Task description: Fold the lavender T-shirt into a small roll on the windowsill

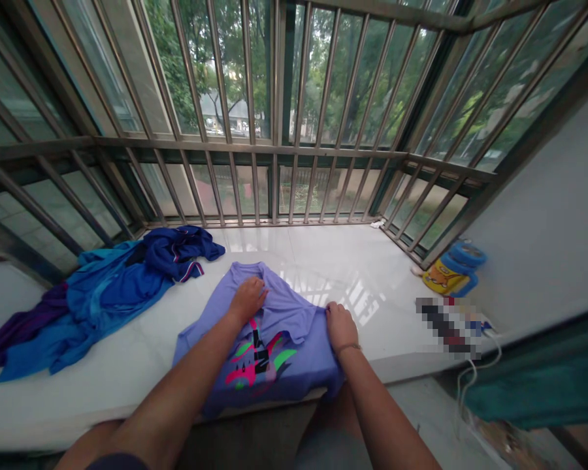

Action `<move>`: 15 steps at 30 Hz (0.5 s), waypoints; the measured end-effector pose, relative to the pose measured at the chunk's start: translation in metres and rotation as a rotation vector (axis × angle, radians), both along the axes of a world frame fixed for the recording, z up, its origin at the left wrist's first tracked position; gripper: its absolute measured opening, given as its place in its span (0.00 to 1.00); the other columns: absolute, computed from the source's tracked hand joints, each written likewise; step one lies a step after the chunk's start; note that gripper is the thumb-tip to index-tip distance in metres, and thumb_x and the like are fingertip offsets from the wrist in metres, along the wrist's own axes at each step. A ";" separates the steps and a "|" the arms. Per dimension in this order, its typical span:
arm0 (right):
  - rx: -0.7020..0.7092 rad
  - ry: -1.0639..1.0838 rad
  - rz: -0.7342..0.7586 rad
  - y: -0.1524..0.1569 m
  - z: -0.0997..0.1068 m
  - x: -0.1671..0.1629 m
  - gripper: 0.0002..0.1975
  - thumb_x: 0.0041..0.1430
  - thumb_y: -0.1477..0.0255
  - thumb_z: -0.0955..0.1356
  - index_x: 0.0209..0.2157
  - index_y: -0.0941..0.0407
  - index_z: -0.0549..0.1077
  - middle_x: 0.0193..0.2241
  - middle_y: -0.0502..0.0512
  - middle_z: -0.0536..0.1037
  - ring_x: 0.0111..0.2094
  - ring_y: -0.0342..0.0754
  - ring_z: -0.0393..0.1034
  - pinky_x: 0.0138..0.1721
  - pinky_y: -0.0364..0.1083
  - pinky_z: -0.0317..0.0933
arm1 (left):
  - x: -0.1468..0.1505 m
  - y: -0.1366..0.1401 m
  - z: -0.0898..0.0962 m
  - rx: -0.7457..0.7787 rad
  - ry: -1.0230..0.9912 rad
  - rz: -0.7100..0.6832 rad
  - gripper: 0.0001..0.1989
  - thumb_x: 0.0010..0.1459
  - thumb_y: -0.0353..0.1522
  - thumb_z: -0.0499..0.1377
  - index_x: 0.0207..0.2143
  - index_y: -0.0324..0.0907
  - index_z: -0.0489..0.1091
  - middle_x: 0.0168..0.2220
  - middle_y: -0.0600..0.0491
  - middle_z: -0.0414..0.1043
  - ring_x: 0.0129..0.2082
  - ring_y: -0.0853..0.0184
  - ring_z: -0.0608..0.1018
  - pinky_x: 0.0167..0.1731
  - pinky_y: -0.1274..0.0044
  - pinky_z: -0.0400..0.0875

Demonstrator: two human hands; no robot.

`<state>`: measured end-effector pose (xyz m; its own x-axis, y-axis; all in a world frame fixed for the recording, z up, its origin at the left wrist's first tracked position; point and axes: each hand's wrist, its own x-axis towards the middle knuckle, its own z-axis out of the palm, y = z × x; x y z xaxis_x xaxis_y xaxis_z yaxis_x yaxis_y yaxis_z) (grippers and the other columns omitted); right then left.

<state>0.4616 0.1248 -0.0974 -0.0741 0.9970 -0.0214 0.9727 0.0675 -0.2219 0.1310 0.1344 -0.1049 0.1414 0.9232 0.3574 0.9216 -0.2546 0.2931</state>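
Note:
A lavender T-shirt (287,372) lies front side up on the white sill, its lower part draped over the front edge. Pink, green and black print shows on its chest. My left hand (249,297) is closed on the cloth just below the collar, its fingertips partly hidden. On the other side, my right hand (342,328) pinches the edge of the shirt by the right sleeve, which is pulled taut towards it. The fabric between both hands is folded and wrinkled.
Blue and purple clothes (112,281) lie in a heap on the left of the sill (323,254). At the right stand a blue and yellow jug (451,269) and some blurred items with a white cable (473,375). Metal bars (274,153) enclose the window.

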 end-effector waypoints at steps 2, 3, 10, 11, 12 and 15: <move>0.004 0.020 -0.007 0.004 0.001 0.003 0.12 0.79 0.69 0.62 0.53 0.55 0.76 0.48 0.60 0.81 0.49 0.52 0.75 0.45 0.45 0.60 | 0.009 -0.015 0.008 -0.001 0.026 -0.073 0.09 0.71 0.39 0.60 0.44 0.44 0.76 0.46 0.44 0.78 0.49 0.54 0.80 0.54 0.62 0.74; 0.009 0.028 -0.008 0.006 0.000 0.004 0.12 0.79 0.68 0.62 0.52 0.55 0.76 0.48 0.60 0.81 0.49 0.51 0.76 0.46 0.45 0.59 | 0.015 -0.024 0.012 0.003 0.032 -0.111 0.11 0.70 0.42 0.62 0.45 0.45 0.76 0.45 0.45 0.78 0.48 0.55 0.80 0.53 0.62 0.74; 0.068 0.096 -0.022 0.004 -0.005 0.007 0.11 0.79 0.68 0.63 0.51 0.54 0.76 0.48 0.58 0.82 0.48 0.50 0.76 0.46 0.45 0.59 | 0.053 -0.087 0.017 0.056 0.150 -0.321 0.11 0.65 0.38 0.69 0.48 0.47 0.78 0.52 0.46 0.80 0.52 0.54 0.79 0.50 0.64 0.72; 0.074 0.105 -0.025 0.004 -0.006 0.007 0.11 0.79 0.68 0.63 0.50 0.54 0.77 0.47 0.58 0.82 0.48 0.50 0.76 0.46 0.45 0.59 | 0.055 -0.092 0.018 0.075 0.136 -0.335 0.05 0.68 0.35 0.66 0.44 0.46 0.78 0.49 0.47 0.80 0.50 0.56 0.80 0.49 0.65 0.72; 0.076 0.112 -0.027 0.004 -0.006 0.007 0.11 0.78 0.69 0.63 0.50 0.54 0.77 0.47 0.58 0.82 0.48 0.50 0.76 0.45 0.45 0.59 | 0.056 -0.096 0.018 0.096 0.102 -0.345 0.03 0.70 0.33 0.63 0.42 0.46 0.78 0.47 0.48 0.81 0.48 0.59 0.80 0.49 0.66 0.72; 0.079 0.124 -0.035 0.004 -0.006 0.006 0.11 0.78 0.69 0.63 0.49 0.54 0.77 0.46 0.58 0.82 0.47 0.50 0.76 0.45 0.45 0.59 | 0.057 -0.106 0.020 0.118 -0.009 -0.343 0.06 0.73 0.31 0.58 0.44 0.44 0.77 0.45 0.48 0.81 0.46 0.61 0.80 0.50 0.67 0.72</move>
